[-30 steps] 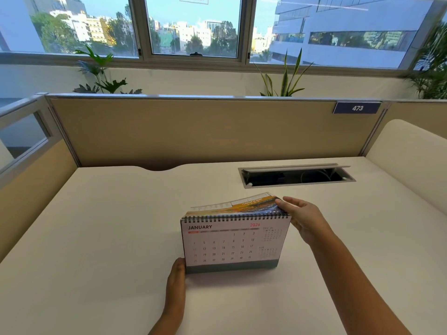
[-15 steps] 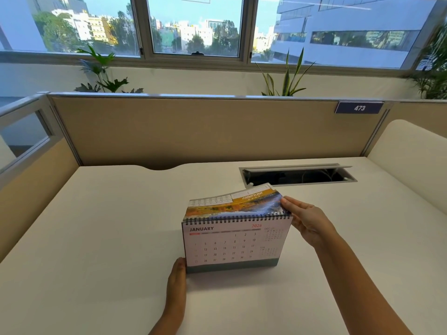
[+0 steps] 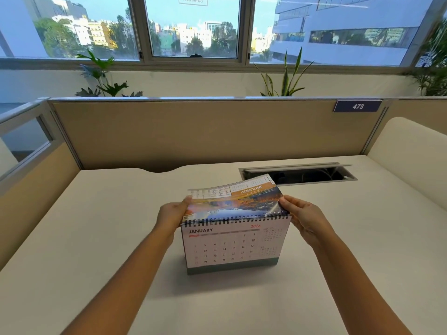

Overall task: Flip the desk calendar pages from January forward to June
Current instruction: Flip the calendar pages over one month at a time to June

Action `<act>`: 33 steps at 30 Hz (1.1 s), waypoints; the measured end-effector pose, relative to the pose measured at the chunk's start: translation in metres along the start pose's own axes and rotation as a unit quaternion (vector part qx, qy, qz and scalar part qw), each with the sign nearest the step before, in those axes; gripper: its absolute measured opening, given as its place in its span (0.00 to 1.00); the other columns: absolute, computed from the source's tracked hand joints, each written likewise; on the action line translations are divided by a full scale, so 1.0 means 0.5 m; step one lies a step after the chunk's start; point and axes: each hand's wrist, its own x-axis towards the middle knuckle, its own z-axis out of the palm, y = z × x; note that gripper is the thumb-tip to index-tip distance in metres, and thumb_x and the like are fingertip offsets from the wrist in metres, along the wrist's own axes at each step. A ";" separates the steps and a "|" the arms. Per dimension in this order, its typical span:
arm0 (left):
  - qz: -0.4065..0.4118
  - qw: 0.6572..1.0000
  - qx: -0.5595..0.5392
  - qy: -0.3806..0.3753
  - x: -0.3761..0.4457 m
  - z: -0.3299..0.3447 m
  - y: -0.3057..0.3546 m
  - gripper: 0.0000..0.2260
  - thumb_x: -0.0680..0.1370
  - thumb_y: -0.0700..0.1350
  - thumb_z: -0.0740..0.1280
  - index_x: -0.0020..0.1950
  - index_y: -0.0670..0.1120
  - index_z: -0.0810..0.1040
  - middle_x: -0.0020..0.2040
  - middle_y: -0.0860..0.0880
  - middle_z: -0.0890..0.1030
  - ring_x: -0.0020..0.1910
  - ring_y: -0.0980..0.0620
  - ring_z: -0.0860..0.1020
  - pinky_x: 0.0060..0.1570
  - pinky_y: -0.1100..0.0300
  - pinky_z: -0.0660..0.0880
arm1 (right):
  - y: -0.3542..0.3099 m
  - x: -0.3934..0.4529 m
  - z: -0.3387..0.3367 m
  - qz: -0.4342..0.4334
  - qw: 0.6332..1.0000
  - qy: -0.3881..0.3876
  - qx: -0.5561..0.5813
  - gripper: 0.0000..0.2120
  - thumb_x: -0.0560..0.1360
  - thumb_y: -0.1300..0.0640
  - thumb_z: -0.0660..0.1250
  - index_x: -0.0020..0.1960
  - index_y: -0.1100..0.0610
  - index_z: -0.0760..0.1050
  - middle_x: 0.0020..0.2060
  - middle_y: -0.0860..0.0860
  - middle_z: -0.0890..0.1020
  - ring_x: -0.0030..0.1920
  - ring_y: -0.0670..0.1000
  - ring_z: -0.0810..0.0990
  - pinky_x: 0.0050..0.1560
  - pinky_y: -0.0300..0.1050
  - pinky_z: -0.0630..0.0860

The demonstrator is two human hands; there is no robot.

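A: Forearms first, since they are nearest: both come up from the bottom of the frame, bare, converging on the white spiral-bound desk calendar (image 3: 233, 245), which stands tent-wise on the pale cream counter (image 3: 72, 262) just below the centre of the frame.

B: And the hands themselves?

A: The left hand (image 3: 173, 215) is closed on the left edge of the lifted glossy picture page (image 3: 234, 204), fingers tucked under it. The right hand (image 3: 306, 217) pinches the same page at its right edge, close to the black wire spiral binding (image 3: 235, 220). Both wrists are roughly level, palms turned inward toward each other.

B: What face shows?

A: JANUARY, facing the camera. So none of the month sheets looks turned yet, I'd judge.

B: How will it handle?

A: Light, I'd guess, with a stiff card stand and thin, bendy sheets; the raised page already bows a little. It could tear at the wire holes if pulled hard. Best taken by a bottom corner of one sheet, lifted up and over the spiral, with a hand steadying the base.

B: Beyond it?

A: A recessed grey cable tray (image 3: 297, 174) right of centre, then the tan partition panel (image 3: 193, 131) with a dark plate reading 473 (image 3: 357, 106), at the upper right.
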 end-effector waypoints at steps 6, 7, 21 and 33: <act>0.063 0.986 0.111 0.110 0.009 0.017 0.026 0.09 0.73 0.47 0.68 0.47 0.44 0.72 0.43 0.45 0.78 0.38 0.46 0.79 0.28 0.61 0.73 | 0.044 -0.011 0.013 -0.089 0.989 0.040 -0.110 0.22 0.77 0.42 0.53 0.63 0.55 0.67 0.51 0.50 0.77 0.53 0.52 0.75 0.51 0.47 0.72; 0.073 0.982 0.114 0.128 0.008 0.019 0.022 0.09 0.73 0.47 0.68 0.47 0.45 0.71 0.42 0.45 0.77 0.36 0.47 0.79 0.26 0.63 0.71 | 0.065 -0.021 0.018 -0.091 0.991 0.036 -0.096 0.25 0.76 0.38 0.49 0.65 0.53 0.64 0.53 0.49 0.75 0.54 0.51 0.73 0.53 0.46 0.71; 0.141 0.979 0.043 0.138 0.006 0.025 0.012 0.05 0.76 0.47 0.63 0.48 0.47 0.70 0.45 0.46 0.79 0.38 0.48 0.80 0.28 0.64 0.73 | 0.303 -0.039 0.005 -0.090 0.976 -0.006 -0.199 0.18 0.74 0.48 0.64 0.61 0.49 0.64 0.56 0.46 0.75 0.53 0.48 0.76 0.54 0.44 0.76; 0.232 0.963 0.013 0.138 -0.019 0.028 0.024 0.04 0.77 0.48 0.60 0.48 0.49 0.70 0.54 0.46 0.80 0.49 0.46 0.80 0.33 0.64 0.75 | 0.356 -0.033 -0.003 -0.110 0.954 0.011 -0.279 0.10 0.74 0.47 0.64 0.52 0.45 0.66 0.49 0.43 0.77 0.44 0.43 0.77 0.48 0.39 0.77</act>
